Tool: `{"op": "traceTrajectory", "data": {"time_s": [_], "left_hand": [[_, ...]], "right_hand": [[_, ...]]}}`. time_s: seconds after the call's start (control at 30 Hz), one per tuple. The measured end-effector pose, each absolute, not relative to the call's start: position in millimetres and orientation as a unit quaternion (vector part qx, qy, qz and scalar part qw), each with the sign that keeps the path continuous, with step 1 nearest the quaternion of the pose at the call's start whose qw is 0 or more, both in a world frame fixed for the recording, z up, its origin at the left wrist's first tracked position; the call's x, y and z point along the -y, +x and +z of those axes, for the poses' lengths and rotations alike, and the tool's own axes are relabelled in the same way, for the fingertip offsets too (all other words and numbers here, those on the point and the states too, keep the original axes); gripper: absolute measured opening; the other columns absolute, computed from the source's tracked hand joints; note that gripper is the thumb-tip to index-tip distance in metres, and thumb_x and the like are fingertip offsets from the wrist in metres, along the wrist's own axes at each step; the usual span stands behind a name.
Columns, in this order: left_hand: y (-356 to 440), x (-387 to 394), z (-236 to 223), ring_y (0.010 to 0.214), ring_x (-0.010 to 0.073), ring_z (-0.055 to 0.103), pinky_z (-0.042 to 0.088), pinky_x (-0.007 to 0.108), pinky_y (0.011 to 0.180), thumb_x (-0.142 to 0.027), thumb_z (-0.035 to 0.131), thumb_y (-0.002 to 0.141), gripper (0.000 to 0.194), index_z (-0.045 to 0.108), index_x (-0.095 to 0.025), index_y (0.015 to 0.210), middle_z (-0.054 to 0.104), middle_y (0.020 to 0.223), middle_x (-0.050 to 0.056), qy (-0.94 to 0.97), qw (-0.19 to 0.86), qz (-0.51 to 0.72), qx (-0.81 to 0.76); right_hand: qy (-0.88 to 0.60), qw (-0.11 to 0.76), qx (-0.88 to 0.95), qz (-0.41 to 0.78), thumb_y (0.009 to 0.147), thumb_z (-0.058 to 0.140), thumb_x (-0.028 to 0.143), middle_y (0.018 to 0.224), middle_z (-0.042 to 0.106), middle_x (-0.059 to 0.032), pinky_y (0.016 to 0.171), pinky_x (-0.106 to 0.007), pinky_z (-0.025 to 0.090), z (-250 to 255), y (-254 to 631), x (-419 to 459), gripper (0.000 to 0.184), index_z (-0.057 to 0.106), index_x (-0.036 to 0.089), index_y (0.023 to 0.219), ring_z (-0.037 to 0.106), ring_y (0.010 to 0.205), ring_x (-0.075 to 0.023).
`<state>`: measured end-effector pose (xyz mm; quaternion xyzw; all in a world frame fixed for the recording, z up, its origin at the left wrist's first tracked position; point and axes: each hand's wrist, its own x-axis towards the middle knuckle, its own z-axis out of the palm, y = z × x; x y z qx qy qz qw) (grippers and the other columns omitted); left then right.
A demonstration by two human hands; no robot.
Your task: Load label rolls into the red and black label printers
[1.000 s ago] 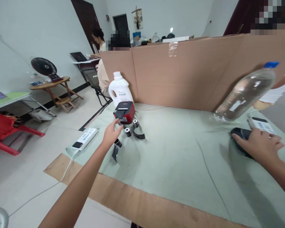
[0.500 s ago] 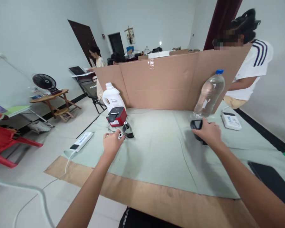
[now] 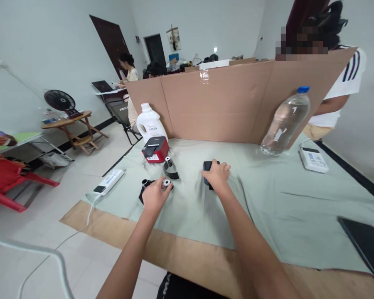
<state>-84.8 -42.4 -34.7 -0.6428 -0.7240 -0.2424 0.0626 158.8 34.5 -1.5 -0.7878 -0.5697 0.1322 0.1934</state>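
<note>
In the head view, my left hand point(image 3: 156, 195) is closed on a small roll point(image 3: 166, 182) with a pale round end and a dark hole. Black material with a cylindrical end point(image 3: 146, 183) shows on its other side; whether it joins the roll is hidden. Just beyond lies a curled black strip point(image 3: 171, 171) with a silver-ended roll. My right hand point(image 3: 218, 176) grips a small black boxy object point(image 3: 207, 167) over mid-table, its kind unclear. Behind my left hand sits a red box with a black top point(image 3: 156, 149), before a white jug point(image 3: 151, 124).
A cardboard panel point(image 3: 212, 106) stands across the back. A large clear bottle point(image 3: 285, 122) leans at the right near a white power strip point(image 3: 313, 159). Another power strip point(image 3: 109, 181) lies left, a black tablet-like slab point(image 3: 363, 245) front right. A person point(image 3: 339, 95) is behind the panel.
My right hand has carried the black boxy object leftward from in front of the clear bottle to mid-table. My left hand sits slightly nearer me, with black material now showing beside it.
</note>
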Motion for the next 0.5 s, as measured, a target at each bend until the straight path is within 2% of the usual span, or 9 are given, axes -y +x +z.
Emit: {"op": "traceTrajectory", "data": {"time_s": [0.07,0.13,0.23,0.3,0.37,0.43,0.5], "left_hand": [[-75.1,48.0,-37.1,0.074,0.0205,0.068,0.039,0.027,0.066,-0.047,0.059,0.092,0.038,0.068,-0.022,0.120,0.070,0.076,0.002,-0.624,0.091,-0.316,0.709],[-58.3,51.7,-40.2,0.069,0.0177,0.065,0.042,0.026,0.069,-0.044,0.058,0.093,0.034,0.069,-0.020,0.114,0.067,0.070,0.000,-0.613,0.089,-0.404,0.673],[-26.1,42.5,-44.2,0.066,0.0139,0.062,0.046,0.024,0.071,-0.038,0.054,0.095,0.026,0.069,-0.018,0.103,0.067,0.072,0.000,-0.609,-0.026,-0.507,0.609],[-7.0,23.4,-48.1,0.066,0.0130,0.061,0.046,0.023,0.069,-0.035,0.053,0.096,0.025,0.069,-0.017,0.104,0.066,0.071,-0.001,-0.593,-0.133,-0.531,0.591],[6.2,-1.4,-54.9,0.063,0.0128,0.059,0.045,0.023,0.065,-0.033,0.053,0.095,0.027,0.071,-0.016,0.106,0.064,0.067,-0.001,-0.577,-0.221,-0.518,0.591],[13.3,-23.5,-64.0,0.062,0.0133,0.058,0.045,0.023,0.064,-0.030,0.052,0.096,0.031,0.073,-0.014,0.113,0.064,0.067,-0.001,-0.580,-0.273,-0.497,0.586],[16.1,-36.7,-73.3,0.067,0.0145,0.061,0.048,0.025,0.069,-0.026,0.051,0.097,0.035,0.072,-0.013,0.121,0.069,0.073,0.002,-0.598,-0.284,-0.478,0.578]], "right_hand": [[-0.795,0.200,0.562,0.110,0.071,0.078,0.043,0.122,0.054,-0.0218,0.095,-0.046,0.042,-7.9,144.1,-35.5,0.063,0.062,0.016,0.126,0.046,0.121,-0.0394],[-0.802,0.204,0.552,0.104,0.072,0.078,0.044,0.124,0.053,-0.0229,0.096,-0.045,0.041,-11.5,134.4,-35.7,0.068,0.060,0.015,0.130,0.046,0.123,-0.0388],[-0.807,0.195,0.542,0.133,0.075,0.075,0.059,0.135,0.049,-0.0282,0.098,-0.048,0.042,-13.2,135.1,-35.1,0.091,0.046,0.013,0.149,0.044,0.128,-0.0423],[-0.790,0.190,0.553,0.184,0.081,0.063,0.071,0.139,0.048,-0.0312,0.099,-0.051,0.042,-16.9,147.0,-33.8,0.101,0.033,0.012,0.158,0.045,0.130,-0.0447],[-0.753,0.209,0.581,0.228,0.091,0.047,0.071,0.137,0.053,-0.0292,0.102,-0.051,0.042,-27.1,164.4,-31.6,0.092,0.030,0.014,0.161,0.051,0.129,-0.0422],[-0.704,0.259,0.618,0.236,0.098,0.037,0.059,0.135,0.059,-0.0239,0.107,-0.048,0.041,-43.8,181.5,-28.1,0.075,0.035,0.016,0.159,0.055,0.128,-0.0361],[-0.658,0.327,0.644,0.213,0.100,0.033,0.046,0.137,0.061,-0.0201,0.111,-0.045,0.040,-62.7,193.1,-24.1,0.065,0.041,0.015,0.156,0.056,0.130,-0.0315]]}}
